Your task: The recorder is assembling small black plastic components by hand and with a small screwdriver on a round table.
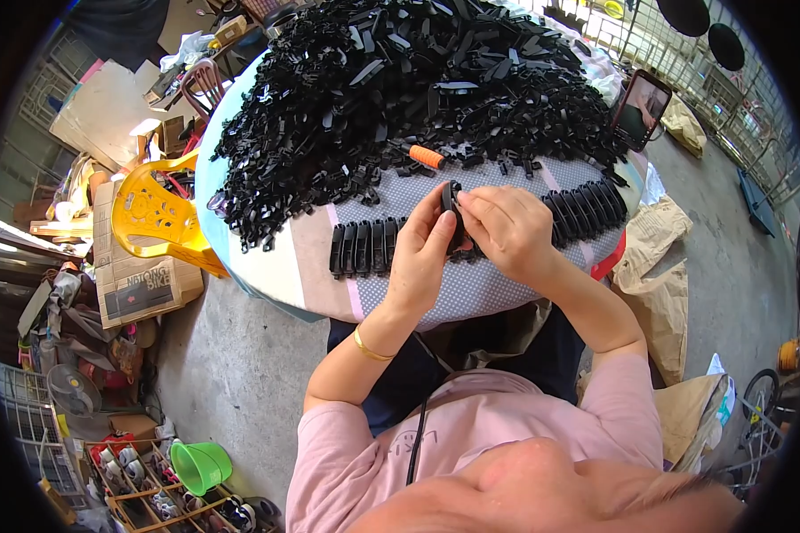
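Near the front of the cloth-covered table (316, 293), my left hand (420, 258) is closed around an upright, narrow black plastic part (452, 197). The fingertips of my right hand (511, 229) pinch at its upper right side; whether they hold a smaller piece there is hidden. Side by side on the table, several long black parts form a row (364, 246) left of my hands, and a similar row (588, 213) lies to their right. Just beyond my hands rests an orange ribbed cylinder (427, 157). A large heap of loose black plastic pieces (400, 89) covers the far side.
At the table's right edge stands a phone (642, 108). A yellow plastic chair (156, 211) and a cardboard box (147, 298) are on the left. Brown paper sacks (653, 275) lie on the floor at right. A green bucket (201, 467) sits by a shoe rack at lower left.
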`<state>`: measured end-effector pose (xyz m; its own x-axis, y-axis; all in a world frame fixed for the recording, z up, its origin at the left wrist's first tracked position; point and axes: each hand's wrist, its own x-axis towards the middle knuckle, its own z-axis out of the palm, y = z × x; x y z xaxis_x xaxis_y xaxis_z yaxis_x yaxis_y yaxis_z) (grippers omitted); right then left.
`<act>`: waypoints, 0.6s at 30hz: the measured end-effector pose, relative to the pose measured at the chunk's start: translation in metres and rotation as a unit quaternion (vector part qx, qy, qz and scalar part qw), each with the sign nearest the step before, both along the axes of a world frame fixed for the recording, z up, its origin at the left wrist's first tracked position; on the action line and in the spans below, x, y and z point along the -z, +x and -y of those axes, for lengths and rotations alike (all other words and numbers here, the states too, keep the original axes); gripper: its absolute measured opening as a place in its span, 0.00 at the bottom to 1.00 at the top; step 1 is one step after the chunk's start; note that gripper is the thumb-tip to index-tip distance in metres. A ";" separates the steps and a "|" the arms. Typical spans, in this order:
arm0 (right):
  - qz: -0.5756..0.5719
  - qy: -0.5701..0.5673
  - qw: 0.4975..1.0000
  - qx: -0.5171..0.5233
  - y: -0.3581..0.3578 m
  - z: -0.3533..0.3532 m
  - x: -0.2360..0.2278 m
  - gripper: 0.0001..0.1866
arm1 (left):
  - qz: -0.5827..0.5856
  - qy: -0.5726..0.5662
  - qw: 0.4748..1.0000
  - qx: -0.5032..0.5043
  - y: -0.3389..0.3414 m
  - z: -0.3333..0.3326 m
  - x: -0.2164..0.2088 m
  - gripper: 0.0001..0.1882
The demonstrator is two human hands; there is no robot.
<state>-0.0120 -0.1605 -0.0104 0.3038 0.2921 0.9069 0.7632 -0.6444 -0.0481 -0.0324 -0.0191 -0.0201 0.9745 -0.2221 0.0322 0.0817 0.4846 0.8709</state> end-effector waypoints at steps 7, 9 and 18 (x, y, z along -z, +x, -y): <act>0.009 0.033 0.999 -0.017 -0.002 0.004 0.000 0.10 | 0.056 0.021 0.998 0.002 -0.005 0.001 -0.002 0.24; 0.006 0.027 1.000 -0.006 -0.002 0.004 0.000 0.10 | 0.058 0.023 0.998 0.005 -0.005 0.001 -0.002 0.24; -0.123 0.024 0.990 -0.070 -0.014 0.004 -0.009 0.11 | 0.057 0.011 0.998 0.005 -0.005 -0.004 0.001 0.24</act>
<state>-0.0261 -0.1643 -0.0010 0.4760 0.3054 0.8247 0.8063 -0.5260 -0.2706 -0.0371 -0.0147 -0.0213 0.9625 -0.2343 0.1369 -0.0128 0.4647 0.8854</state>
